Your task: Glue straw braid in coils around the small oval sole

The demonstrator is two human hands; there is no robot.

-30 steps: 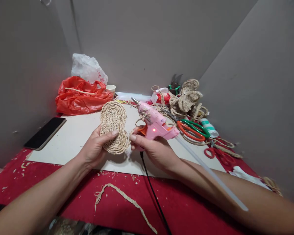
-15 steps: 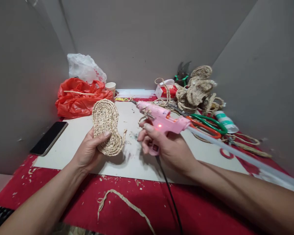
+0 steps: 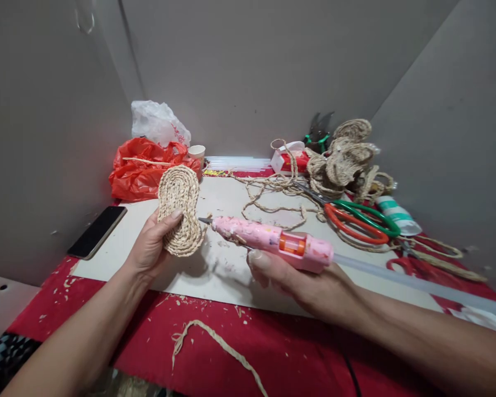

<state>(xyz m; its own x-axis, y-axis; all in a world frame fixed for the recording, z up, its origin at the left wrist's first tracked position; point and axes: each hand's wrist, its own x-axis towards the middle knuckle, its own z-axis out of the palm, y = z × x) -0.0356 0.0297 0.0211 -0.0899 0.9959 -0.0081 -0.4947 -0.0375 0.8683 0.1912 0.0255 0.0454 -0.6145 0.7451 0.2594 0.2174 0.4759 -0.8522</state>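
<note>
My left hand point(image 3: 151, 242) grips a sole-shaped piece of coiled braided straw point(image 3: 179, 193), thumb on its face and fingers behind it. The piece is held upright above a white board point(image 3: 227, 281), and a short loose braid end sticks out at its right edge. My right hand point(image 3: 289, 281) is closed round the handle of a pink glue gun point(image 3: 256, 231). The gun's metal nozzle points left, close to the right edge of the straw piece. A long clear glue stick point(image 3: 380, 270) runs out of the gun's rear.
Red cloth point(image 3: 149, 336) carries a loose braid point(image 3: 219, 342). A phone point(image 3: 97, 231), an orange-red bag point(image 3: 134, 182) and a paper cup point(image 3: 196, 153) stand left. Scissors point(image 3: 355, 220), braid coils point(image 3: 347, 160) and a striped roll point(image 3: 399, 215) lie right.
The glue gun has turned more level and dropped, with its nozzle brought down beside the straw piece. My left hand still holds the piece. The whole view has shifted slightly.
</note>
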